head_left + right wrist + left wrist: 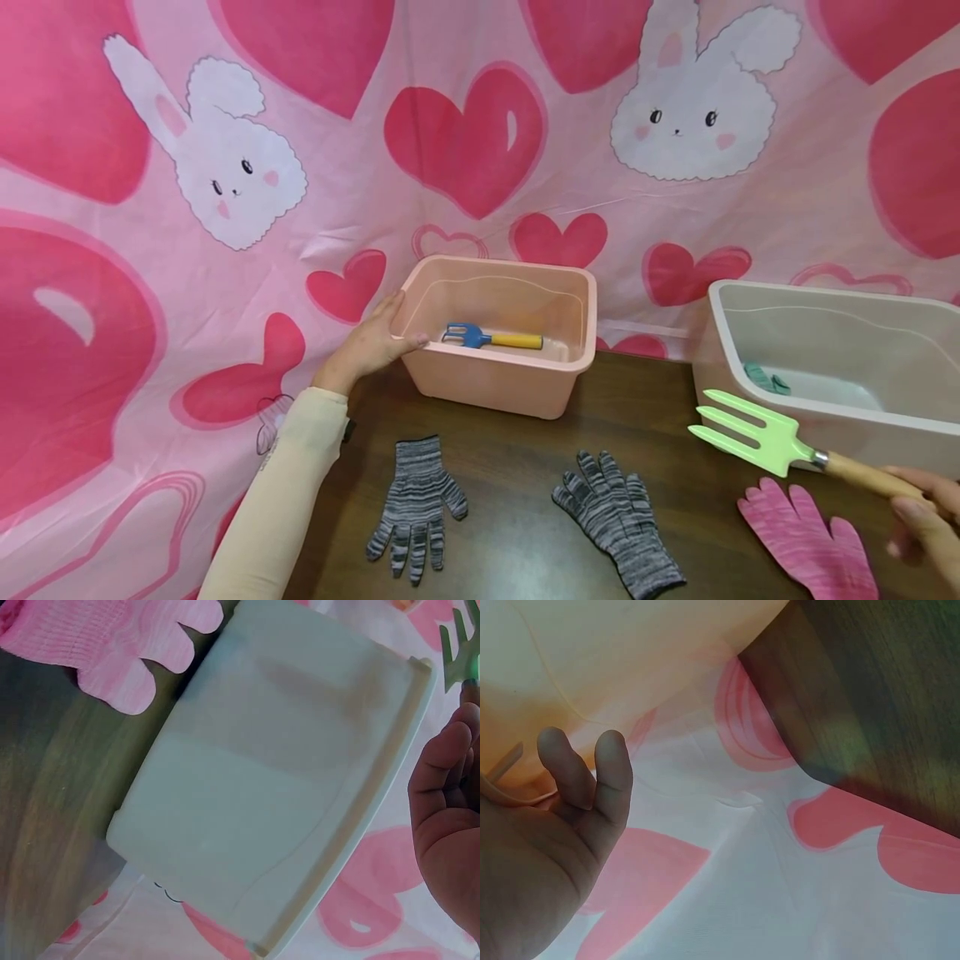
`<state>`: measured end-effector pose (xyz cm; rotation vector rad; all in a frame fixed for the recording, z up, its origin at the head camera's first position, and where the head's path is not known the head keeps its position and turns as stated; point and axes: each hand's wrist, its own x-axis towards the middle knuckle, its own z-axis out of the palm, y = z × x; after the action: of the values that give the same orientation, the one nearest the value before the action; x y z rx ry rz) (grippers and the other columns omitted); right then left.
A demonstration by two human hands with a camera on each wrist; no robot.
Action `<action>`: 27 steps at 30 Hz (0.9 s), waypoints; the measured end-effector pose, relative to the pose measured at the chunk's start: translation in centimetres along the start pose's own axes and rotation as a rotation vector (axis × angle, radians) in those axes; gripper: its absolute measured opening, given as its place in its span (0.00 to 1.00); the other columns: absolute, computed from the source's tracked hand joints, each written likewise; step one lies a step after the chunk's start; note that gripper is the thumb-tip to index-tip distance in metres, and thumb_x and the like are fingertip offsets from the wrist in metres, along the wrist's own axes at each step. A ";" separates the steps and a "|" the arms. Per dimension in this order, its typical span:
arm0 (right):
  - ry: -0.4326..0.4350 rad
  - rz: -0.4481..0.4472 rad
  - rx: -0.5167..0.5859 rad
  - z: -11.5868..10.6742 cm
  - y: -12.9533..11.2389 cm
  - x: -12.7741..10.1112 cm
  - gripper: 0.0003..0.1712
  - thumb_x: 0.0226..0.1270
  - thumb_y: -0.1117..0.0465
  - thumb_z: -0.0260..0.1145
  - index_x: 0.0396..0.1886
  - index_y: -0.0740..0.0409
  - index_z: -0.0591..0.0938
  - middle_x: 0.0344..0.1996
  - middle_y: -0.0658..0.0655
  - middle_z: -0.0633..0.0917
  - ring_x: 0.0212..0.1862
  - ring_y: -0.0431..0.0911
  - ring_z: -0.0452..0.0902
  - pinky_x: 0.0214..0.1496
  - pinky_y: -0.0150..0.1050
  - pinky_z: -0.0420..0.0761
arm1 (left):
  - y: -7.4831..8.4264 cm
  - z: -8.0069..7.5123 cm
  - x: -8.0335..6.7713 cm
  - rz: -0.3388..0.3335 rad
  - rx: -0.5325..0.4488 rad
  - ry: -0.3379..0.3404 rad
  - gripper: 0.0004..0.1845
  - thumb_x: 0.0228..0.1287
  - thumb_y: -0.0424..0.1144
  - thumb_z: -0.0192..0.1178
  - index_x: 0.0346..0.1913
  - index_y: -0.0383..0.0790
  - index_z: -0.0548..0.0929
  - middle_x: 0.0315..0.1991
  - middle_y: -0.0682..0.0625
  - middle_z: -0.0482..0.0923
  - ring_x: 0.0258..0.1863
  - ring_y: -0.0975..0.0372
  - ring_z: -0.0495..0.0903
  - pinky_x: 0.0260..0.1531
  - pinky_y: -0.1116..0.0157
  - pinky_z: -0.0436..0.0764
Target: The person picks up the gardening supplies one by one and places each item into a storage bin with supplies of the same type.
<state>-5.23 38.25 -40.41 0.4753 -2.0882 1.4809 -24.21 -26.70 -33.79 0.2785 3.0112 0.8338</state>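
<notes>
Right hand [921, 512], at four o'clock in the head view, cut off by the frame edge, its grip on the green fork's [757, 437] wooden handle only partly visible. White tub [825, 392] truncated at three o'clock; the teal item [767, 379] inside too small to identify. Left-wrist view: pink tub [630, 652] blurred, left hand [547, 847] cropped at eight o'clock.

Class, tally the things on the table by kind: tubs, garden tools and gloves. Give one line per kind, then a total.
Tubs: 2, pink tub and white tub
Garden tools: 2, blue rake and green fork
Gloves: 3, grey glove, grey glove, pink glove
Total: 7
</notes>
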 end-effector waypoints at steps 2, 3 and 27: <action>-0.013 0.007 -0.043 0.1 -0.3 0.1 0.31 0.74 0.80 0.46 0.58 0.44 0.82 0.08 0.44 0.74 0.09 0.36 0.65 0.08 0.38 0.54 | -0.1 0.0 0.0 -0.002 -0.004 -0.002 0.62 0.56 0.75 0.59 0.83 0.47 0.42 0.81 0.44 0.43 0.78 0.46 0.47 0.70 0.39 0.56; -0.019 0.008 -0.066 0.1 -0.4 0.2 0.32 0.74 0.81 0.46 0.58 0.44 0.81 0.08 0.45 0.74 0.09 0.36 0.65 0.09 0.38 0.55 | -0.1 0.0 0.0 -0.003 -0.007 -0.003 0.62 0.56 0.75 0.59 0.83 0.47 0.42 0.81 0.44 0.43 0.78 0.46 0.47 0.70 0.38 0.57; -0.118 -0.042 -0.088 1.0 -1.7 2.4 0.31 0.72 0.84 0.46 0.61 0.52 0.79 0.14 0.46 0.74 0.17 0.33 0.70 0.14 0.36 0.62 | -0.2 -0.3 0.1 0.063 0.131 -0.015 0.58 0.63 0.74 0.51 0.82 0.43 0.39 0.82 0.44 0.31 0.79 0.46 0.41 0.68 0.38 0.59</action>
<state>-6.37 36.83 -37.95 0.5813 -2.2104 1.3604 -24.38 -26.99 -33.56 0.3807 3.0621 0.6362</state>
